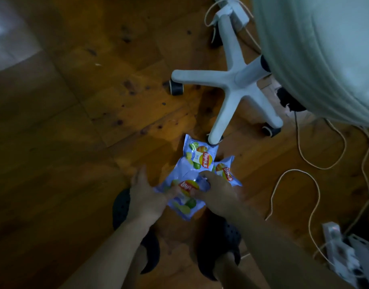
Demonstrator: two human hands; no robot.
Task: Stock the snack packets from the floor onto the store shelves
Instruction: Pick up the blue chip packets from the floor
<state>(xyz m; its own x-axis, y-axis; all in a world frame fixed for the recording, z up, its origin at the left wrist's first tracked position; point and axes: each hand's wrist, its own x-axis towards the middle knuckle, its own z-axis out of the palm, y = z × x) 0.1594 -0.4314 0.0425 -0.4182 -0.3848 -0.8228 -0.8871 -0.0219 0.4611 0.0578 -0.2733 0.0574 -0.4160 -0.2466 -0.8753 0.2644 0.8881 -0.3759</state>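
Head view: knotty brown plank floor (75, 122). White star-shaped chair base (240, 80), far right. Three glossy pale-blue snack packets (197, 159) overlap on floor, centre. Right hand (215, 195) pinches the nearest; left hand (146, 197), fingers straight, touches its edge.

The picture is dim with a warm orange tone; the floor (96, 101) darkens toward the left, and the edges look blurred and bent.
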